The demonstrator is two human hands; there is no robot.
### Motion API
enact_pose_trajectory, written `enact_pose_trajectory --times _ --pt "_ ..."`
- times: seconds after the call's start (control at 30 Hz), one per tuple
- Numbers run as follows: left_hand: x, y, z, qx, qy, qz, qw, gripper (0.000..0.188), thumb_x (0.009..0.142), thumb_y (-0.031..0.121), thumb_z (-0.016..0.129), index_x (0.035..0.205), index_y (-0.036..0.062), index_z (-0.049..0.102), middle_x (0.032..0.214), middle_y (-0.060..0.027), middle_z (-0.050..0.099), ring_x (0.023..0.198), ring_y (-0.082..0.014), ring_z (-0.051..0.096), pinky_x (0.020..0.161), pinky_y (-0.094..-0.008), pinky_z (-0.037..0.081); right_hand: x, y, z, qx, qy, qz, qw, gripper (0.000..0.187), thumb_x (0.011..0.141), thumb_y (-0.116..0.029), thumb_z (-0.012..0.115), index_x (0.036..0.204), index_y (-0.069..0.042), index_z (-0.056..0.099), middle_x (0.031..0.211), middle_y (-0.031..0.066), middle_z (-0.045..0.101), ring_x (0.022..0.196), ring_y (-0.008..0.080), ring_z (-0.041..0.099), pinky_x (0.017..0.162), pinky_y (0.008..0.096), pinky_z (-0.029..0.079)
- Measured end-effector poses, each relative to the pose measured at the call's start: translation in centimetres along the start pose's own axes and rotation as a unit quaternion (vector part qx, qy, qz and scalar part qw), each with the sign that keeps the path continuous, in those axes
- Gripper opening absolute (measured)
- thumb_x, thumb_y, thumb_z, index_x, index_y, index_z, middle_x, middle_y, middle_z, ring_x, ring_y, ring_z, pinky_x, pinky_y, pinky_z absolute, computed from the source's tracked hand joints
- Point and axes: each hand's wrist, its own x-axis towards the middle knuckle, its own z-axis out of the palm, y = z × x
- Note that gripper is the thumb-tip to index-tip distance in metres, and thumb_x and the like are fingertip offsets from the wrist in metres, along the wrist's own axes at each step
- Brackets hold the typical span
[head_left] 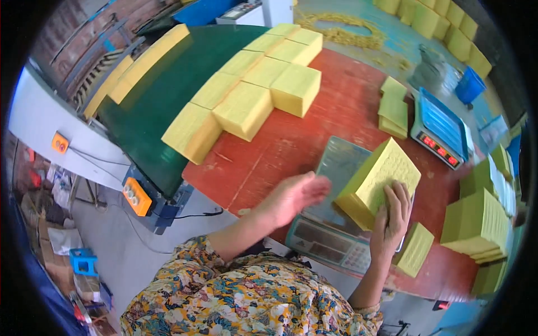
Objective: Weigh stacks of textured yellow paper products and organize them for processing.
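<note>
A thick stack of yellow paper [381, 179] with an embossed top sits tilted on the clear-covered pan of a digital scale [330, 246]. My right hand [392, 215] grips it at the near right side, with fingers bent over the top and edge. To the left of the stack, my left hand [300, 196] hovers over the scale pan, fingers stretched out and holding nothing; it is slightly blurred by motion. A thinner yellow paper pile [414, 250] lies on the red table just right of the scale.
Two rows of yellow paper blocks [244, 106] span the red table [252, 173] and green belt [162, 101]. A second blue scale [440, 126] with a lit display stands at far right, beside small sheets [394, 109]. More stacks [476, 224] line the right edge.
</note>
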Motion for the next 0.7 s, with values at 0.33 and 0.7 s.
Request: enact_pose_trajectory --times 0.33,0.7 --pt "6.0 20.9 -13.4 0.819 0.313 0.103 0.47 0.096 0.08 0.062 0.066 0.14 -0.0076 0.041 0.148 -0.0282 0.037 0.139 -0.0385 0.036 0.114 -0.0439 0.031 -0.3 -8.6 0.4 -0.083 0.063 -0.002 0.995 0.04 0.079 0.006 0.055 0.118 0.0 0.062 0.126 0.0181 0.061 0.131 0.042 0.046 0.109 0.0501 0.035" --pt "7.3 21.7 -17.5 0.84 0.251 0.152 0.457 0.081 0.071 0.051 0.071 0.133 0.0037 0.053 0.147 -0.0246 0.041 0.132 -0.0397 0.042 0.11 -0.0486 0.035 -4.7 -17.5 8.8 0.135 -0.09 0.016 0.987 0.033 0.077 0.003 0.065 0.109 -0.001 0.065 0.123 0.0161 0.061 0.125 0.0388 0.051 0.105 0.0465 0.039"
